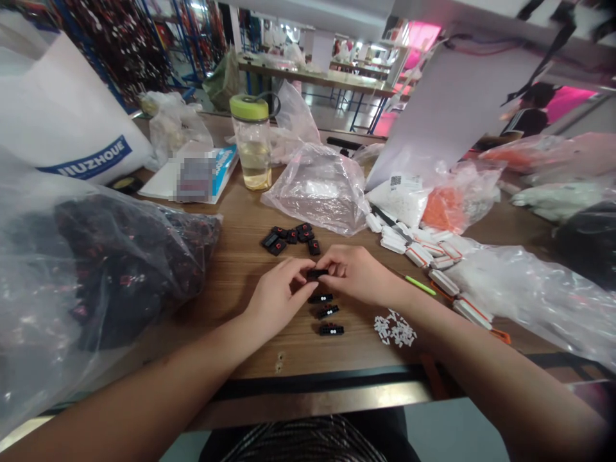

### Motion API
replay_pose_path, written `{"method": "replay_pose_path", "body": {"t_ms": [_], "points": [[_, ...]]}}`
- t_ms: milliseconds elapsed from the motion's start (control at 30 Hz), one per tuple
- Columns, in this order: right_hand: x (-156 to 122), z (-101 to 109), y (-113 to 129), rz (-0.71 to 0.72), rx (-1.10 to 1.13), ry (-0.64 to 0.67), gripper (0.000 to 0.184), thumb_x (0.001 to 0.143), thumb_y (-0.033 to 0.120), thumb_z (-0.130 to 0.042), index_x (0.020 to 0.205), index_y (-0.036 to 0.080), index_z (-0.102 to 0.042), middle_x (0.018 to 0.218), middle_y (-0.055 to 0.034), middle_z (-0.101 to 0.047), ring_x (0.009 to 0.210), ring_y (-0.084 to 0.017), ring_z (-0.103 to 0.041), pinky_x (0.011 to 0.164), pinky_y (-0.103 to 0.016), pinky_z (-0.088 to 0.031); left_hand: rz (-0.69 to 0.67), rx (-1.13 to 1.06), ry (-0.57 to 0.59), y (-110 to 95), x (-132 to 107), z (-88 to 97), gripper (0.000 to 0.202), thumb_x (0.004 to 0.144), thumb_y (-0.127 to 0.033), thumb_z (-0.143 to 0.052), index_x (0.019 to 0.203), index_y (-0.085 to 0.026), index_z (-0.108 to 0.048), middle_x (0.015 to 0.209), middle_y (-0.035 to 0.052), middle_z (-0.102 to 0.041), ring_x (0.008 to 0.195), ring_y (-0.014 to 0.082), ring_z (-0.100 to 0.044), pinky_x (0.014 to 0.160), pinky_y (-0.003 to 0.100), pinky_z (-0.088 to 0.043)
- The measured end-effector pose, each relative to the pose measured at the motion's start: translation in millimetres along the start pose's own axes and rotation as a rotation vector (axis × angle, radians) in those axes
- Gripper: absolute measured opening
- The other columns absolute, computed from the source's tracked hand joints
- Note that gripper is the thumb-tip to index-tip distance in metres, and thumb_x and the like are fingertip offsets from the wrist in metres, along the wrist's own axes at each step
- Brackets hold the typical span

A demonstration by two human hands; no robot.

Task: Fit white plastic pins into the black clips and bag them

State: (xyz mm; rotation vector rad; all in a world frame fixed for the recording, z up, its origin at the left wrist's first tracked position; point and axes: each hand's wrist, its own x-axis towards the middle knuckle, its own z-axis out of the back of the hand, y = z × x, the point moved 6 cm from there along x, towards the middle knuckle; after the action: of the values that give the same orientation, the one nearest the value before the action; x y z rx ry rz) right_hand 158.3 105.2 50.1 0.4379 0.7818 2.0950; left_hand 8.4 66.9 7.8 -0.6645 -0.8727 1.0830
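My left hand (283, 289) and my right hand (353, 273) meet over the middle of the table, both pinching one small black connector housing (316, 274). Just below my fingers, three similar black connectors (329, 312) lie in a column, each showing white dots on its near side. Beyond my hands sits a loose group of black connectors with red parts (291, 235). To the right, near my right forearm, a small pile of tiny white pieces (395, 328) is spread on the wood.
A large clear bag of black parts (139, 269) fills the left. Behind stand a green-lidded bottle (252, 141) and a clear plastic bag (320, 186). White and orange parts (433, 250), a green pen-like tool (420, 285) and more bags lie right. A person (529, 115) sits far right.
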Motion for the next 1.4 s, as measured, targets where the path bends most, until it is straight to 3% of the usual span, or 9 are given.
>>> {"method": "replay_pose_path", "body": {"t_ms": [133, 333, 467, 733, 867, 1033, 1200, 1400], "points": [[-10, 1, 2, -0.031, 0.096, 0.014, 0.014, 0.084, 0.025, -0.066, 0.094, 0.017, -0.072, 0.082, -0.0022, -0.07, 0.067, -0.01, -0.061, 0.064, -0.025, -0.05, 0.015, -0.004, 0.015, 4, 0, -0.8, 0.014, 0.088, -0.024, -0.066, 0.102, -0.023, -0.068, 0.09, 0.001, -0.07, 0.075, 0.0154, -0.065, 0.068, 0.028, -0.053], [-52, 46, -18, -0.093, 0.039, -0.227, 0.022, 0.087, 0.036, -0.064, 0.096, 0.02, -0.074, 0.091, -0.0048, -0.074, 0.078, -0.016, -0.066, 0.069, -0.029, -0.053, 0.039, 0.022, 0.027, 5, -1, -2.5, 0.014, 0.086, -0.02, -0.065, 0.099, -0.023, -0.069, 0.091, 0.0004, -0.072, 0.076, 0.0151, -0.067, 0.068, 0.027, -0.053], [-84, 65, -43, -0.224, -0.033, -0.294, 0.026, 0.086, 0.041, -0.062, 0.093, 0.02, -0.075, 0.088, -0.0057, -0.076, 0.075, -0.018, -0.067, 0.067, -0.031, -0.054, 0.029, 0.051, 0.029, 3, -1, -3.1, 0.014, 0.086, -0.02, -0.065, 0.1, -0.023, -0.068, 0.091, -0.0002, -0.072, 0.077, 0.0147, -0.067, 0.072, 0.028, -0.053], [-119, 59, -85, -0.388, -0.162, -0.147, 0.025, 0.084, 0.04, -0.06, 0.087, 0.023, -0.078, 0.076, -0.0038, -0.075, 0.071, -0.022, -0.068, 0.065, -0.033, -0.054, -0.049, 0.341, 0.067, -8, 5, 0.2, 0.007, 0.086, -0.022, -0.07, 0.091, -0.024, -0.067, 0.082, -0.0018, -0.07, 0.081, 0.0198, -0.064, 0.082, 0.038, -0.044], [-121, 57, -88, -0.403, -0.142, -0.121, 0.024, 0.084, 0.04, -0.06, 0.087, 0.024, -0.078, 0.079, -0.0038, -0.075, 0.072, -0.022, -0.068, 0.067, -0.034, -0.055, -0.058, 0.387, 0.056, -9, 5, 2.7, 0.006, 0.086, -0.023, -0.07, 0.091, -0.023, -0.066, 0.075, -0.0022, -0.066, 0.077, 0.0197, -0.061, 0.079, 0.037, -0.04], [-120, 53, -84, -0.424, -0.161, -0.066, 0.022, 0.085, 0.039, -0.06, 0.084, 0.023, -0.076, 0.083, -0.0027, -0.075, 0.073, -0.019, -0.068, 0.068, -0.031, -0.052, -0.066, 0.395, 0.07, -8, 5, 1.6, 0.006, 0.087, -0.023, -0.069, 0.091, -0.023, -0.065, 0.082, -0.0018, -0.068, 0.08, 0.0202, -0.061, 0.079, 0.036, -0.039], [-115, 47, -81, -0.434, -0.25, -0.075, 0.019, 0.082, 0.034, -0.059, 0.075, 0.021, -0.072, 0.069, -0.0003, -0.07, 0.061, -0.016, -0.063, 0.058, -0.028, -0.045, -0.059, 0.389, 0.087, -8, 5, 1.1, 0.006, 0.087, -0.023, -0.069, 0.089, -0.023, -0.063, 0.085, -0.0018, -0.069, 0.081, 0.02, -0.061, 0.081, 0.037, -0.039], [-119, 56, -92, -0.531, -0.337, -0.069, 0.027, 0.084, 0.039, -0.056, 0.068, 0.022, -0.07, 0.055, 0.0017, -0.063, 0.053, -0.015, -0.056, 0.051, -0.028, -0.038, -0.078, 0.413, 0.103, -11, 4, 1.0, 0.005, 0.089, -0.022, -0.066, 0.093, -0.023, -0.063, 0.091, -0.0011, -0.069, 0.087, 0.0207, -0.062, 0.081, 0.036, -0.039]]}}
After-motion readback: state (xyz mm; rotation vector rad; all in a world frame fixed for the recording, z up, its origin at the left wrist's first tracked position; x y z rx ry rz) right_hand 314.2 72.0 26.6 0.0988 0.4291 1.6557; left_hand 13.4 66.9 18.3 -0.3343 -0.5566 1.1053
